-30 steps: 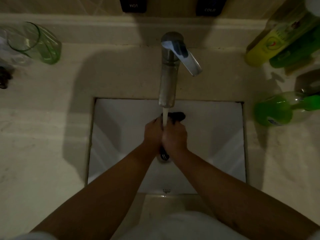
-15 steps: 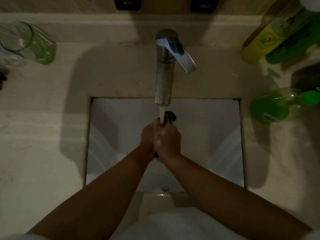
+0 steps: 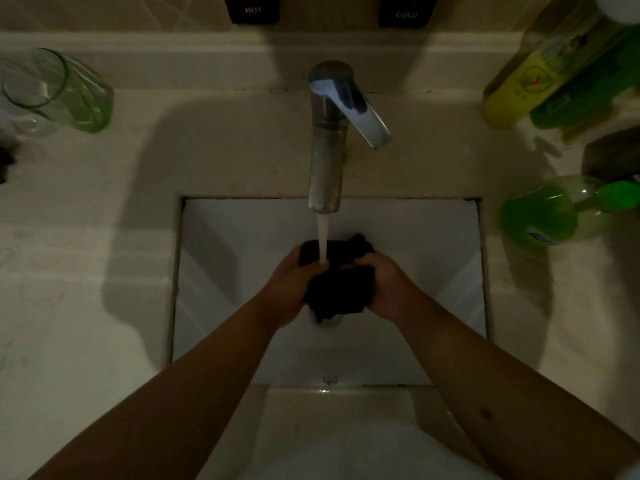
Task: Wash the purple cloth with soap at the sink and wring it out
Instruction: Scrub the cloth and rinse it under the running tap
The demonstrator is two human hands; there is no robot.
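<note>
The cloth (image 3: 337,282), very dark in this dim light, is bunched between both hands over the middle of the white sink basin (image 3: 225,271). My left hand (image 3: 289,289) grips its left side and my right hand (image 3: 388,287) grips its right side. A stream of water (image 3: 322,240) runs from the metal faucet (image 3: 327,140) onto the top of the cloth near my left hand. The cloth's lower part hangs over the drain and hides it.
A green glass (image 3: 62,91) lies on the counter at the far left. Yellow and green bottles (image 3: 526,81) stand at the back right, and a green soap bottle (image 3: 554,213) lies beside the basin's right edge. Hot and cold labels sit on the wall behind the faucet.
My hands were pressed together around the cloth under the stream; now they have moved apart, and the cloth is spread wider between them.
</note>
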